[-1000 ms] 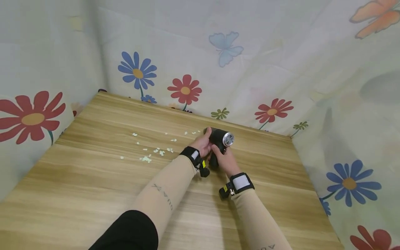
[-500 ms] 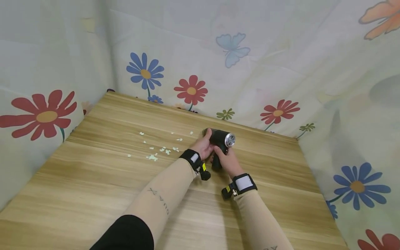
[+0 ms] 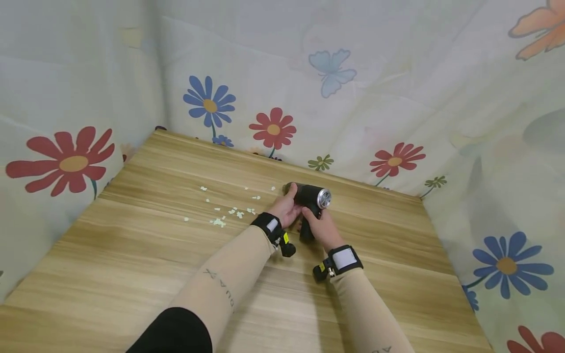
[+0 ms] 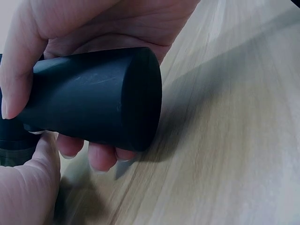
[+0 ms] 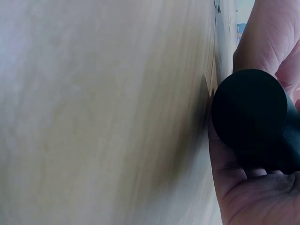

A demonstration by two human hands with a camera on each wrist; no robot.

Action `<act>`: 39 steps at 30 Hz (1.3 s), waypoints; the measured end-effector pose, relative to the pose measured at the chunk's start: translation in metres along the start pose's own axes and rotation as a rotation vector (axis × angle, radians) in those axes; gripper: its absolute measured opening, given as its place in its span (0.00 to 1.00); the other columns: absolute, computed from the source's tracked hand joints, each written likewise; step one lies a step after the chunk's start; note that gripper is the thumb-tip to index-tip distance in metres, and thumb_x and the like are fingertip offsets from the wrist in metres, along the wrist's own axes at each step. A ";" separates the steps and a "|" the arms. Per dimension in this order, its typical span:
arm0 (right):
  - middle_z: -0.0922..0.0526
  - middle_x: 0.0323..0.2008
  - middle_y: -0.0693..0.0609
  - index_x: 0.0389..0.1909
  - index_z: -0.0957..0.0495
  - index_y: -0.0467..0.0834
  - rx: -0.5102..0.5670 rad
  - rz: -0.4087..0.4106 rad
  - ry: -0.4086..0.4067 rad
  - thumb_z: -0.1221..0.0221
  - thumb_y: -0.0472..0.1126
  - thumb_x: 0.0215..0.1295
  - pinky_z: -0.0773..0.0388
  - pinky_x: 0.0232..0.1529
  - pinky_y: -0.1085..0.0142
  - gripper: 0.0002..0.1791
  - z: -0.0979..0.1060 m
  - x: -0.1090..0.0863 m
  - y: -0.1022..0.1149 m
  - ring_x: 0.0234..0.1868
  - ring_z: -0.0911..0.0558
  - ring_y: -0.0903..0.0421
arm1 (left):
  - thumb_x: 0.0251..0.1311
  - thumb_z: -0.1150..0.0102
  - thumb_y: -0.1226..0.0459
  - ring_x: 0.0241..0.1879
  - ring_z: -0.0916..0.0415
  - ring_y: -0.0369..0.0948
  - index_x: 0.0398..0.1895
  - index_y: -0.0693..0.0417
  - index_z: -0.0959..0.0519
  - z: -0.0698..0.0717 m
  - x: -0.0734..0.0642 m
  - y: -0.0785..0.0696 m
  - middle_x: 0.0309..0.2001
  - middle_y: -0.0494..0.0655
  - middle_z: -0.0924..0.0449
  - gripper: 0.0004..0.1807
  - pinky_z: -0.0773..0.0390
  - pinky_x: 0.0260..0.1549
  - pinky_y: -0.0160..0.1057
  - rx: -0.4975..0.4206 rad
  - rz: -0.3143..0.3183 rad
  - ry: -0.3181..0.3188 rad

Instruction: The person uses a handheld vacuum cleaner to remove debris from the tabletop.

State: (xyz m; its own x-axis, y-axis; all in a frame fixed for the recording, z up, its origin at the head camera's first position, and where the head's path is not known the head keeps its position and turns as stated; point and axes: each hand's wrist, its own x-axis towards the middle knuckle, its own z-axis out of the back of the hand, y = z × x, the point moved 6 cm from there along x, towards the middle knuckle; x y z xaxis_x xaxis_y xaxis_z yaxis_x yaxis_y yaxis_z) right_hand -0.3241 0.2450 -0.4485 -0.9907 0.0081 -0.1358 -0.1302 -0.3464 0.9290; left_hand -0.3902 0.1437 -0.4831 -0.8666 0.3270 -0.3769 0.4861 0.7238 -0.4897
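A black handheld vacuum (image 3: 305, 194), pistol-shaped with a round silver-rimmed vent at its back, is held low over the wooden table, nozzle to the left. My left hand (image 3: 284, 211) supports its barrel near the nozzle, thumb on top. The right hand (image 3: 325, 228) grips the handle, its thumb along the near side. In the left wrist view the right-hand fingers wrap the tapered handle (image 4: 89, 96). Filling part of the right wrist view is the handle's flat round base (image 5: 249, 108). Small pale scraps (image 3: 240, 214) lie scattered left of the nozzle.
The wooden tabletop (image 3: 132, 264) ends against a white curtain (image 3: 282, 63) printed with flowers and butterflies, at the back and both sides. Black straps with small cameras circle both wrists.
The vacuum and both hands have shifted slightly left over the table. A couple of scraps near the nozzle are no longer visible. The head view has turned a little left.
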 end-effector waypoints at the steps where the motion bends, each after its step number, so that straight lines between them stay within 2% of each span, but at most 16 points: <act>1: 0.22 0.46 0.37 0.64 0.39 0.38 -0.011 0.002 -0.002 0.48 0.51 0.73 0.21 0.48 0.57 0.28 -0.001 0.000 0.000 0.39 0.16 0.45 | 0.68 0.50 0.49 0.60 0.30 0.49 0.65 0.68 0.35 0.001 0.000 -0.001 0.61 0.62 0.29 0.34 0.26 0.56 0.39 -0.002 -0.002 -0.003; 9: 0.22 0.44 0.39 0.62 0.37 0.39 -0.037 0.016 -0.004 0.47 0.51 0.72 0.21 0.45 0.58 0.26 -0.005 0.001 0.001 0.36 0.15 0.47 | 0.69 0.51 0.50 0.62 0.32 0.49 0.65 0.70 0.36 0.005 -0.001 -0.005 0.62 0.63 0.31 0.34 0.28 0.57 0.39 -0.003 -0.029 0.007; 15: 0.23 0.45 0.37 0.61 0.37 0.37 0.000 0.021 0.017 0.48 0.49 0.73 0.19 0.43 0.58 0.25 -0.008 0.000 0.002 0.39 0.17 0.45 | 0.69 0.51 0.50 0.63 0.33 0.49 0.65 0.70 0.37 0.006 -0.005 -0.006 0.63 0.63 0.32 0.34 0.29 0.59 0.40 -0.014 -0.031 0.009; 17: 0.24 0.46 0.36 0.61 0.37 0.37 0.030 0.015 0.029 0.48 0.48 0.73 0.18 0.43 0.57 0.24 -0.008 -0.001 0.004 0.41 0.18 0.41 | 0.69 0.51 0.50 0.63 0.33 0.49 0.66 0.70 0.37 0.006 -0.007 -0.006 0.63 0.63 0.32 0.34 0.29 0.59 0.40 -0.022 -0.031 0.013; 21: 0.25 0.45 0.32 0.62 0.38 0.35 0.069 0.002 0.057 0.48 0.46 0.73 0.19 0.44 0.53 0.25 -0.006 -0.005 0.007 0.42 0.19 0.37 | 0.70 0.52 0.51 0.63 0.34 0.51 0.66 0.69 0.38 0.004 -0.011 -0.003 0.64 0.65 0.33 0.33 0.31 0.60 0.42 -0.060 -0.046 0.015; 25: 0.24 0.43 0.34 0.63 0.39 0.38 0.039 -0.006 0.050 0.48 0.50 0.73 0.18 0.40 0.56 0.27 -0.001 -0.006 0.000 0.36 0.17 0.42 | 0.71 0.53 0.53 0.65 0.36 0.51 0.67 0.68 0.39 0.000 -0.018 0.002 0.65 0.65 0.35 0.32 0.33 0.62 0.43 -0.117 -0.055 0.015; 30: 0.23 0.38 0.35 0.57 0.37 0.38 0.056 -0.024 0.013 0.46 0.51 0.71 0.17 0.34 0.56 0.25 0.007 -0.011 -0.004 0.29 0.18 0.46 | 0.72 0.53 0.52 0.66 0.37 0.49 0.68 0.68 0.39 -0.005 -0.029 0.013 0.66 0.64 0.36 0.32 0.36 0.64 0.41 -0.154 -0.056 -0.016; 35: 0.23 0.35 0.38 0.55 0.37 0.41 0.046 -0.037 -0.009 0.43 0.53 0.68 0.19 0.28 0.59 0.25 0.011 -0.014 -0.007 0.24 0.21 0.49 | 0.71 0.51 0.52 0.63 0.34 0.47 0.65 0.70 0.36 -0.005 -0.040 0.021 0.64 0.62 0.32 0.31 0.32 0.61 0.38 -0.162 -0.103 -0.076; 39: 0.23 0.32 0.40 0.52 0.35 0.40 -0.009 -0.033 -0.030 0.41 0.54 0.66 0.21 0.24 0.61 0.26 0.015 -0.016 -0.008 0.21 0.22 0.51 | 0.70 0.49 0.53 0.63 0.34 0.47 0.65 0.71 0.38 -0.005 -0.048 0.027 0.64 0.62 0.32 0.32 0.31 0.60 0.36 -0.193 -0.140 -0.106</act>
State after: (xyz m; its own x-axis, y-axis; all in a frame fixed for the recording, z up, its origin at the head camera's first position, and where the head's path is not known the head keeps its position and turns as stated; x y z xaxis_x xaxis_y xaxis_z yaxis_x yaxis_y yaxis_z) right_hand -0.3076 0.2620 -0.4487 -0.9866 0.0474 -0.1563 -0.1629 -0.3542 0.9209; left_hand -0.3364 0.1504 -0.4748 -0.9025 0.1570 -0.4010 0.3225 0.8636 -0.3876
